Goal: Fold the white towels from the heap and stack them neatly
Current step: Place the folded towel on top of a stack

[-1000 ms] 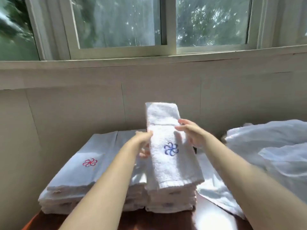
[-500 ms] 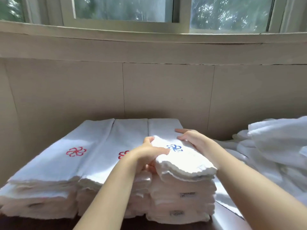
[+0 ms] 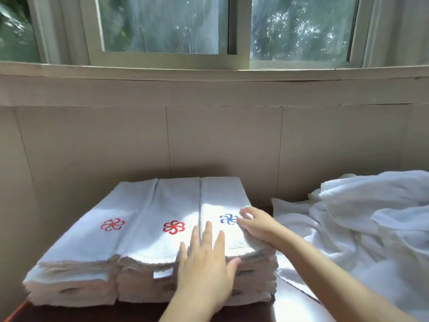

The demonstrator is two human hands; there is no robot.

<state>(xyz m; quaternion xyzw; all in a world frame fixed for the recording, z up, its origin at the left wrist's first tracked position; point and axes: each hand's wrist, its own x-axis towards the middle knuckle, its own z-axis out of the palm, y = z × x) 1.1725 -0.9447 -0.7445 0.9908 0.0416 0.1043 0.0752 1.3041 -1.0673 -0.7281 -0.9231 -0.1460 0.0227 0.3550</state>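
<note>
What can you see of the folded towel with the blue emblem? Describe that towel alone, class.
The blue-emblem towel is white terry cloth, folded into a long narrow strip, lying flat on top of the right-hand stack, lengthwise towards the wall. A blue pinwheel emblem is stitched near its middle; sunlight crosses it. The left hand lies flat on its near left part; the right hand rests fingers on its right edge beside the emblem. Its left side meets the middle stack's top towel.

White folded towels (image 3: 222,201) (red, blue pinwheel embroidery); heap (image 3: 371,217) white.
</note>
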